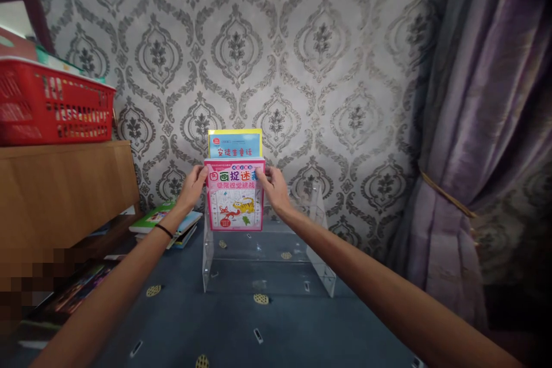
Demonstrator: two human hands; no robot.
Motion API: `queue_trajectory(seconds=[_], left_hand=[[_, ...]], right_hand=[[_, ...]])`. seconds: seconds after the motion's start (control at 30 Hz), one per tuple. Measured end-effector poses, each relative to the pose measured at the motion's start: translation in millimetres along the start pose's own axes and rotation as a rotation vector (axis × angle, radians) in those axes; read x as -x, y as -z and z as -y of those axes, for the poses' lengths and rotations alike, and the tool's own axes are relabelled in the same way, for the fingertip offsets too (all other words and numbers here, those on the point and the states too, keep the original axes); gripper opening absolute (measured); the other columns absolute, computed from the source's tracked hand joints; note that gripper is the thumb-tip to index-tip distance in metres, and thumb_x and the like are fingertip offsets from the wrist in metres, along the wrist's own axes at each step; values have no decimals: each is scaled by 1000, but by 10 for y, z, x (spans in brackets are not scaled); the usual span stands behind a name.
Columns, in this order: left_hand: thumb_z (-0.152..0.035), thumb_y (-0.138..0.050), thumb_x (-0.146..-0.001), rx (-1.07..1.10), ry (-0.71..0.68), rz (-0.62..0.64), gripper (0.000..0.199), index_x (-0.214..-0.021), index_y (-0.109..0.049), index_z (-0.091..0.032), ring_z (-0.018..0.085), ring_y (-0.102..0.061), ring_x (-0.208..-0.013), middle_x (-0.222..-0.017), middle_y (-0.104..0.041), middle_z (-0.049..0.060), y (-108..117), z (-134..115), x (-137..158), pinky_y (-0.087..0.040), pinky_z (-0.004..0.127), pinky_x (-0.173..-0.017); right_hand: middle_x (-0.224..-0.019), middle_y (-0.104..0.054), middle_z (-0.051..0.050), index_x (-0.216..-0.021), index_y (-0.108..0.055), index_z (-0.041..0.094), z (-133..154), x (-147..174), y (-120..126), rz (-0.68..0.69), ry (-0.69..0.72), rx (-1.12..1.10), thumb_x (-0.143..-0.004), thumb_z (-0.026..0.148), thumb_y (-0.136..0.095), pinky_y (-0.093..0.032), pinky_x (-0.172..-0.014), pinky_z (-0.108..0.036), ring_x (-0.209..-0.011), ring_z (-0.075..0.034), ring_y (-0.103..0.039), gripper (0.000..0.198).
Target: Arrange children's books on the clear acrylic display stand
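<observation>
A pink picture book (235,195) with a fox and a tiger on its cover is held upright between both hands. My left hand (192,187) pinches its left upper edge, and my right hand (275,188) grips the upper right side, thumb on the cover. Behind it a blue book with a yellow border (235,142) stands higher, its lower part hidden. Both books are at the left side of a clear acrylic rack (319,241) on the dark blue patterned cloth (207,322). Whether the pink book touches the rack, I cannot tell.
Several books (161,218) lie stacked left of the rack. A dark-covered book or magazine (73,293) lies nearer, by a wooden cabinet (64,195) carrying a red basket (56,103). A purple curtain (470,172) hangs at right; patterned wallpaper (280,69) rises behind.
</observation>
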State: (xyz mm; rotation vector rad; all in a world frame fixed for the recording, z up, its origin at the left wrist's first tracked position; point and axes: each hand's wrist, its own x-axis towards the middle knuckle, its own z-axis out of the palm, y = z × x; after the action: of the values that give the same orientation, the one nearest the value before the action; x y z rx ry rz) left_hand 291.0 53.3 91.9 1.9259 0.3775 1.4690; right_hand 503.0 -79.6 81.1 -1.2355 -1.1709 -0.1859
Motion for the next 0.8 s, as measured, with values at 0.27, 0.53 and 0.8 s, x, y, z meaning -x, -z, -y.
queue_trajectory(seconds=[0.27,0.53,0.8], left_hand=[[-62,-52,-88,-25,-23,18,43,-87,-58,-19,18,-55,-79,-84,-62,2,18,-10,66,-45,29,-73],[-62,-48,-91,-60,-24,45,43,-90,-57,-20,19,-57,-83,-86,-62,2,54,30,127,-46,30,-77],[-62,-43,-91,-149,-63,80,44,-91,-55,-20,20,-58,-85,-91,-65,4,69,15,159,-46,32,-79]], right_hand=[[-104,-71,-12,-98,-61,20,-2,121,-27,49,-24,-69,-84,65,-54,-50,-85,-44,-95,-28,-64,47],[-104,-71,-13,-98,-61,20,-8,215,-43,46,-25,-97,-83,62,-58,-51,-84,-45,-96,-29,-65,45],[-100,-71,-11,-99,-61,21,-57,270,-54,83,-17,-105,-85,61,-57,-52,-80,-44,-92,-28,-65,43]])
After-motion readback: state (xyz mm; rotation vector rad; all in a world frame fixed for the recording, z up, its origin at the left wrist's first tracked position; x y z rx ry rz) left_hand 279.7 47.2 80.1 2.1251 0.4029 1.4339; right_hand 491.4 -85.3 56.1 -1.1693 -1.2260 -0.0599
